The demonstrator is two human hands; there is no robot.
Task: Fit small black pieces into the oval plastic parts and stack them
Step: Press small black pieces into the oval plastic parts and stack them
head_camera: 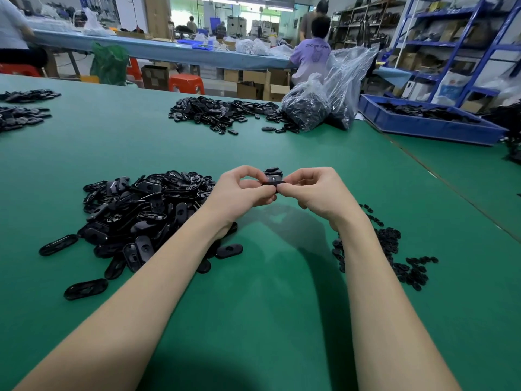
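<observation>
Held above the green table (253, 320), between both hands, just in front of a short stack of finished ovals (273, 172): one oval plastic part (273, 181), black, glossy, flat and rounded at the ends, with a pale glint on its upper face. Judged light, stiff and somewhat slick, so best taken by the long edges or the rounded ends, leaving the middle recess free for the insert. Pinched at its left end by the left hand (244, 193), thumb and forefinger curled round it; pinched and pressed at its right end by the right hand (315, 190), fingertips curled tight together against the part. Could not tell whether a small black piece was already seated, the fingers covering most of it. Lay to the left, partly under the left forearm: a loose heap of empty ovals (135, 215), some face up and showing a moulded recess with a central hole, a few strays near the edge. Lay to the right, beside the right wrist: a scatter of small black pieces (394, 258), thin, ring-like, probably easy to drop. Seen farther back: another pile of ovals (222, 112), clear plastic bags (324, 105) of parts, a blue bin (423, 128), and a seated person in a lilac shirt (310, 57).
</observation>
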